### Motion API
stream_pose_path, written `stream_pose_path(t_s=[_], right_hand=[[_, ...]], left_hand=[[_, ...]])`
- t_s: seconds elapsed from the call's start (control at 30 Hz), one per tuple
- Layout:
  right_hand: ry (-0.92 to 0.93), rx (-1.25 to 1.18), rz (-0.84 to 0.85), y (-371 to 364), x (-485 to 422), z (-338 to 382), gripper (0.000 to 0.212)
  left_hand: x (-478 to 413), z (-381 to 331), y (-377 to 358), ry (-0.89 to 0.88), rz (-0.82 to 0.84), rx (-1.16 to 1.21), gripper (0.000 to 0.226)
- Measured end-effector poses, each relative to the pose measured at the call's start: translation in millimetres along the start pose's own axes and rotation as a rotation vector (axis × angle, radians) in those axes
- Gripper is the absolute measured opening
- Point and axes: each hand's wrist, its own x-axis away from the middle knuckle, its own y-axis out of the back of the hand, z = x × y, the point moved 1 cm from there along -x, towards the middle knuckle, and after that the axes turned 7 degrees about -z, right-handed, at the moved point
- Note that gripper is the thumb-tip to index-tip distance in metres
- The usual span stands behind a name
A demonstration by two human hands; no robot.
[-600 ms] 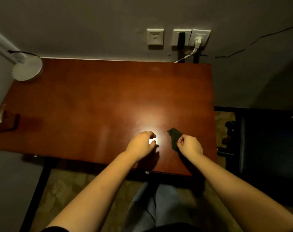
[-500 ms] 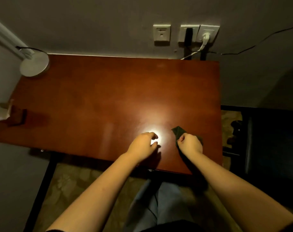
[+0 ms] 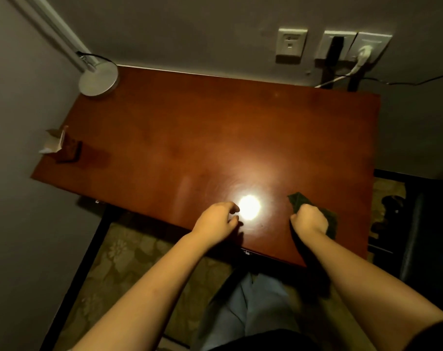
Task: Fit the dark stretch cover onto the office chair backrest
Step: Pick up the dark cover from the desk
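A small bundle of dark stretch cover (image 3: 299, 200) lies on the reddish-brown desk (image 3: 215, 138) near its front right corner. My right hand (image 3: 309, 220) grips it, fingers curled around the fabric; a corner pokes out beyond the knuckles and more shows at the right of the hand. My left hand (image 3: 216, 220) hovers over the desk's front edge with loosely curled fingers and holds nothing. The dark office chair (image 3: 428, 239) stands to the right of the desk, mostly in shadow.
A lamp base (image 3: 98, 81) with its white pole sits at the desk's back left corner. A small opened box (image 3: 63, 148) lies at the left edge. Wall sockets (image 3: 291, 45) with plugs and cables are behind. A bright light reflection (image 3: 249, 206) glares between my hands.
The view has shifted so the desk sits further right and lower. My right hand has closed more over the cover, and more fabric shows at its right. The left hand has barely moved.
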Motion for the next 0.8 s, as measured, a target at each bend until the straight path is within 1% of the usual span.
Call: stream_pose_path(t_s=[0.13,0.23,0.33,0.43,0.5,0.6,0.8], right_hand=[[0.029,0.05,0.011,1.3,4.4,-6.0,0.023],[0.032,0.077,0.026,-7.5,1.5,-8.4,0.016],[0.02,0.054,0.041,-11.6,2.0,-13.8,0.017],[0.033,-0.061,0.042,-4.2,9.2,-23.3,0.011],[0.071,-0.174,0.016,4.5,15.2,-30.7,0.003],[0.104,-0.339,-0.021,21.7,22.5,-42.8,0.011],[0.145,-0.566,-0.12,68.2,39.7,-63.1,0.013]], left_hand=[[-0.7,-7.9,-3.8,-0.034,-0.004,0.006,0.026],[-1.0,-15.2,-7.8,-0.066,0.006,0.002,0.027],[-2.0,-21.1,-12.2,-0.092,0.029,-0.004,0.027],[-4.6,-27.2,-14.9,-0.127,0.041,-0.022,0.027],[-7.4,-35.1,-16.5,-0.153,0.055,-0.028,0.028],[-13.8,-56.4,-20.4,-0.207,0.066,-0.025,0.029],[-27.0,-117.7,-25.3,-0.381,0.079,-0.074,0.035]])
